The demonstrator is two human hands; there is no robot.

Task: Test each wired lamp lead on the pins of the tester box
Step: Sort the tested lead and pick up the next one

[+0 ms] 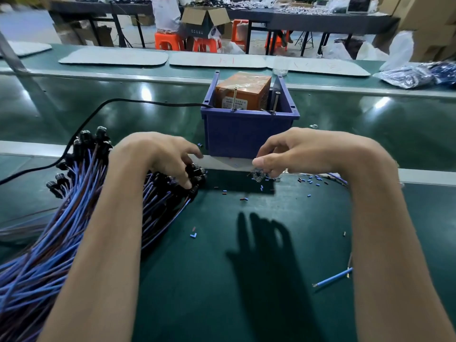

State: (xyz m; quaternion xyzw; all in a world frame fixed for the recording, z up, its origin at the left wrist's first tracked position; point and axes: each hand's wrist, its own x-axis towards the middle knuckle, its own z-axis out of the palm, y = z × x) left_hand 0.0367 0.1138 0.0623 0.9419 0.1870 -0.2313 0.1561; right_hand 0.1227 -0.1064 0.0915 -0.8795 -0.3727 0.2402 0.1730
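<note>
A thick bundle of blue and brown wired lamp leads (56, 233) with black lamp holders lies on the left of the green bench. My left hand (162, 159) reaches down into the black holder ends (197, 178), fingertips touching them. My right hand (291, 151) pinches a small clear lamp piece (259, 175) just above the bench, in front of the tester. The tester is an orange box (243, 91) in a blue bin (249, 134), with two metal screw pins (235, 98) standing at its front rim.
A black power cable (98, 112) runs from the bin to the left. Small blue and black sleeve offcuts (308, 180) litter the bench. A loose blue wire (333, 277) lies at the right. Bags of blue leads (414, 75) sit at the far right.
</note>
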